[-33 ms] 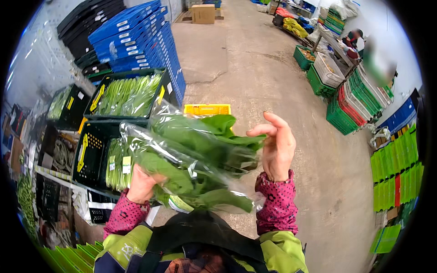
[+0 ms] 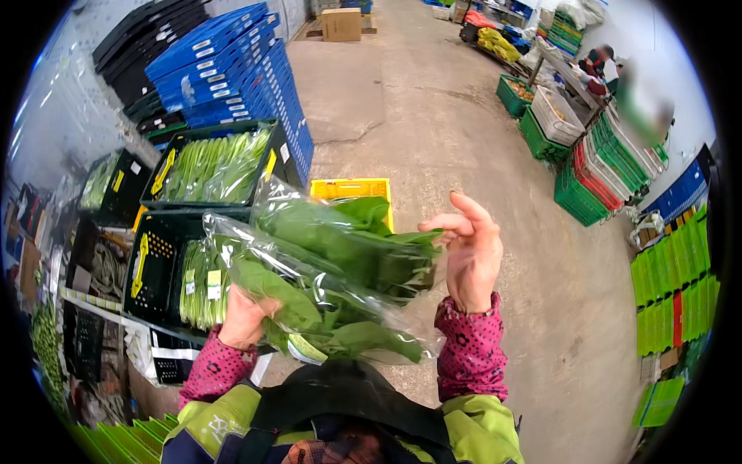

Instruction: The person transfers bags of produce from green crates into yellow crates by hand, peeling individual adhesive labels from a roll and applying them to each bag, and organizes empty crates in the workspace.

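Observation:
My left hand (image 2: 246,315) is closed on a clear plastic bag of leafy greens (image 2: 332,290) with a label at its lower edge. Large green leaves and cut stems fill it; a second bag of greens (image 2: 321,224) seems to lie against its far side. To the right, my right hand (image 2: 473,251) is raised with fingers apart and bent, beside the stem ends. Whether its palm touches the plastic, I cannot tell. Behind my left hand stands a dark green crate (image 2: 162,251) partly filled with bagged, labelled greens (image 2: 202,286).
Farther back is another crate of bagged greens (image 2: 212,166). Blue crates (image 2: 224,73) are stacked behind it. A yellow crate (image 2: 352,188) sits on the floor beyond the bags. Green, red and white crates (image 2: 591,174) line the right, where a person (image 2: 599,68) works. Lime-green crates (image 2: 672,286) stand nearer.
The bagged greens have shifted slightly, and more of the yellow crate shows behind them. Both hands keep nearly the same pose.

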`<control>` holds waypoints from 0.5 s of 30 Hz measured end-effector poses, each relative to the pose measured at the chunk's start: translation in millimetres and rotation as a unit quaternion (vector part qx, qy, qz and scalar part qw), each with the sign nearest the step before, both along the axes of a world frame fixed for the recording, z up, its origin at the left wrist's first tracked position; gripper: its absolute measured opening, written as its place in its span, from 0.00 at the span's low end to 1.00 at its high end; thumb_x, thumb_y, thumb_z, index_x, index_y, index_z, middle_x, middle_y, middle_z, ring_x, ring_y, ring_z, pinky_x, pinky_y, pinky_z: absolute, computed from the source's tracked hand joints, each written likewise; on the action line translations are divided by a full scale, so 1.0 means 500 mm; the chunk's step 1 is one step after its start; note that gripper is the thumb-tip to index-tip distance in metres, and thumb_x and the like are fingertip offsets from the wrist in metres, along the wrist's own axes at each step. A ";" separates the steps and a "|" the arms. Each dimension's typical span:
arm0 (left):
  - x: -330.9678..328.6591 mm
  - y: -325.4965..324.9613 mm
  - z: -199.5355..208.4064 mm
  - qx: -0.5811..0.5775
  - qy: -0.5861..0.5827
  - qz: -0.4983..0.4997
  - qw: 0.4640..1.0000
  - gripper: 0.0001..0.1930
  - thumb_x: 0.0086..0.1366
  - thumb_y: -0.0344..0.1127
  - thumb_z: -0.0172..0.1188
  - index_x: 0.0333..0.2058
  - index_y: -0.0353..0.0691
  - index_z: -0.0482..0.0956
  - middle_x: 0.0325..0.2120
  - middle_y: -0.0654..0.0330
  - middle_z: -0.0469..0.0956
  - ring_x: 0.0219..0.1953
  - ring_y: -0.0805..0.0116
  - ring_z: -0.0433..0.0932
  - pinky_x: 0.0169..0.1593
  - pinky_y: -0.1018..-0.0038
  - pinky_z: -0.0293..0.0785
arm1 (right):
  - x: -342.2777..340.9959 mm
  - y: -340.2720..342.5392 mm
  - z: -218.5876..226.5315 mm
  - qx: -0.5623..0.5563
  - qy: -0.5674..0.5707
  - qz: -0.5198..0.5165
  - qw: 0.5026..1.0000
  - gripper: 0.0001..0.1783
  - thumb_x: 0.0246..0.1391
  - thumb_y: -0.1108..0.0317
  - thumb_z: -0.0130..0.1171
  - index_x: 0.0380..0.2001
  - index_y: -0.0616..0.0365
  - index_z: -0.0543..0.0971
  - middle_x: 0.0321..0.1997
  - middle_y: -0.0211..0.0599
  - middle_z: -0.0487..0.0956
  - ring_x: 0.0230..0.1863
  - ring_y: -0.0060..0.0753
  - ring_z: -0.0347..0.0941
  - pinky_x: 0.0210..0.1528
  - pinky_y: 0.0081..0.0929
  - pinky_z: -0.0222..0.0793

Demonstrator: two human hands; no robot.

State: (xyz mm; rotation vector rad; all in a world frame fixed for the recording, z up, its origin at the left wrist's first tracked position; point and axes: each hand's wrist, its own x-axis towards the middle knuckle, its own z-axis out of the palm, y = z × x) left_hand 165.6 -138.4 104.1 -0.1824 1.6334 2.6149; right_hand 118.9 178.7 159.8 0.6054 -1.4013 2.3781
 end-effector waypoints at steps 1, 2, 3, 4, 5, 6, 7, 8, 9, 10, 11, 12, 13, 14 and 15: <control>-0.008 0.022 0.001 -0.030 0.005 -0.020 0.999 0.17 0.50 0.14 0.59 0.39 0.34 0.74 0.31 0.60 0.79 0.33 0.68 0.80 0.38 0.72 0.78 | -0.003 0.020 -0.010 0.034 0.005 -0.018 0.999 0.34 0.66 0.44 0.38 0.59 0.64 0.64 0.44 0.48 0.78 0.45 0.37 0.75 0.48 0.32 0.70; -0.019 0.037 -0.015 -0.024 -0.005 -0.017 1.000 0.16 0.50 0.14 0.59 0.39 0.35 0.74 0.31 0.60 0.79 0.33 0.69 0.80 0.38 0.72 0.78 | -0.007 0.032 -0.023 0.047 0.023 -0.053 0.997 0.34 0.66 0.43 0.38 0.59 0.64 0.64 0.46 0.49 0.77 0.46 0.38 0.75 0.48 0.32 0.70; -0.037 0.049 -0.039 -0.018 -0.015 -0.014 1.000 0.16 0.51 0.15 0.60 0.39 0.35 0.74 0.31 0.60 0.79 0.33 0.69 0.80 0.37 0.72 0.78 | -0.015 0.036 -0.037 0.061 0.042 -0.088 0.993 0.34 0.65 0.43 0.39 0.59 0.63 0.64 0.48 0.50 0.76 0.47 0.38 0.74 0.49 0.33 0.70; -0.055 0.058 -0.058 -0.012 -0.025 -0.009 1.000 0.16 0.51 0.15 0.60 0.39 0.35 0.74 0.31 0.60 0.79 0.33 0.69 0.79 0.37 0.72 0.77 | -0.026 0.042 -0.052 0.075 0.060 -0.121 0.988 0.35 0.65 0.42 0.40 0.59 0.63 0.64 0.50 0.51 0.74 0.48 0.39 0.74 0.49 0.33 0.70; -0.073 0.077 -0.072 0.002 -0.011 -0.014 1.000 0.16 0.52 0.16 0.60 0.41 0.34 0.75 0.32 0.60 0.79 0.33 0.69 0.79 0.37 0.73 0.77 | -0.043 0.066 -0.071 0.127 0.102 -0.113 0.980 0.33 0.62 0.52 0.52 0.63 0.60 0.59 0.58 0.51 0.68 0.53 0.40 0.71 0.51 0.36 0.69; -0.091 0.093 -0.083 -0.001 -0.012 -0.019 1.000 0.16 0.52 0.16 0.60 0.41 0.34 0.75 0.33 0.60 0.79 0.34 0.69 0.79 0.38 0.73 0.77 | -0.054 0.075 -0.081 0.151 0.085 -0.119 0.978 0.37 0.59 0.56 0.56 0.64 0.61 0.56 0.60 0.51 0.66 0.55 0.40 0.69 0.53 0.36 0.68; -0.110 0.105 -0.093 -0.005 -0.012 -0.022 1.000 0.17 0.52 0.16 0.60 0.42 0.34 0.75 0.33 0.59 0.80 0.34 0.69 0.79 0.38 0.73 0.77 | -0.067 0.078 -0.082 0.174 0.069 -0.124 0.974 0.41 0.55 0.60 0.61 0.66 0.62 0.53 0.62 0.50 0.64 0.57 0.41 0.68 0.54 0.37 0.67; -0.130 0.120 -0.103 -0.003 -0.014 -0.024 1.000 0.17 0.52 0.16 0.60 0.43 0.34 0.76 0.34 0.59 0.80 0.34 0.69 0.79 0.38 0.74 0.76 | -0.086 0.082 -0.079 0.203 0.052 -0.127 0.970 0.47 0.52 0.64 0.65 0.67 0.64 0.49 0.64 0.49 0.62 0.59 0.41 0.66 0.56 0.37 0.67; -0.151 0.133 -0.111 -0.006 -0.010 -0.040 0.999 0.18 0.52 0.15 0.59 0.43 0.33 0.76 0.35 0.59 0.80 0.35 0.69 0.79 0.40 0.74 0.76 | -0.109 0.090 -0.085 0.190 -0.019 -0.102 0.976 0.57 0.41 0.74 0.70 0.69 0.59 0.44 0.66 0.47 0.59 0.60 0.39 0.64 0.58 0.37 0.66; -0.173 0.145 -0.117 -0.009 -0.004 -0.054 0.998 0.18 0.52 0.15 0.59 0.43 0.32 0.76 0.36 0.58 0.80 0.36 0.69 0.79 0.41 0.74 0.76 | -0.135 0.090 -0.099 0.146 -0.040 -0.093 0.984 0.58 0.41 0.73 0.70 0.69 0.58 0.43 0.66 0.47 0.58 0.60 0.39 0.64 0.58 0.37 0.66; -0.200 0.162 -0.123 -0.003 0.000 -0.065 0.998 0.18 0.52 0.14 0.58 0.44 0.32 0.76 0.37 0.58 0.80 0.37 0.70 0.79 0.42 0.74 0.76 | -0.167 0.092 -0.107 0.110 -0.061 -0.081 0.989 0.59 0.40 0.72 0.71 0.69 0.57 0.42 0.67 0.46 0.58 0.60 0.38 0.64 0.58 0.36 0.66; -0.211 0.169 -0.133 -0.003 -0.002 -0.068 0.998 0.18 0.52 0.14 0.58 0.44 0.31 0.76 0.38 0.58 0.81 0.38 0.70 0.79 0.43 0.74 0.76 | -0.195 0.091 -0.122 0.069 -0.090 -0.062 0.992 0.60 0.40 0.72 0.72 0.70 0.55 0.42 0.67 0.46 0.57 0.60 0.38 0.64 0.58 0.36 0.66; -0.233 0.166 -0.171 -0.028 -0.005 -0.101 0.995 0.19 0.53 0.13 0.58 0.45 0.30 0.76 0.39 0.58 0.80 0.40 0.70 0.79 0.46 0.73 0.76 | -0.225 0.095 -0.128 0.051 -0.126 -0.027 0.990 0.60 0.37 0.73 0.72 0.70 0.54 0.46 0.63 0.46 0.64 0.57 0.37 0.67 0.56 0.34 0.68; -0.249 0.175 -0.177 -0.011 -0.022 -0.101 0.995 0.18 0.54 0.14 0.58 0.45 0.31 0.76 0.40 0.58 0.80 0.42 0.71 0.78 0.47 0.75 0.75 | -0.246 0.104 -0.142 0.104 -0.178 -0.016 0.978 0.53 0.39 0.72 0.71 0.67 0.56 0.53 0.59 0.45 0.68 0.54 0.36 0.69 0.54 0.34 0.69; -0.257 0.171 -0.195 -0.071 -0.005 -0.099 0.993 0.17 0.55 0.14 0.58 0.44 0.31 0.76 0.41 0.59 0.79 0.42 0.73 0.78 0.48 0.75 0.74 | -0.264 0.119 -0.159 0.148 -0.220 0.003 0.964 0.46 0.41 0.72 0.70 0.64 0.58 0.59 0.55 0.45 0.72 0.51 0.36 0.71 0.53 0.33 0.71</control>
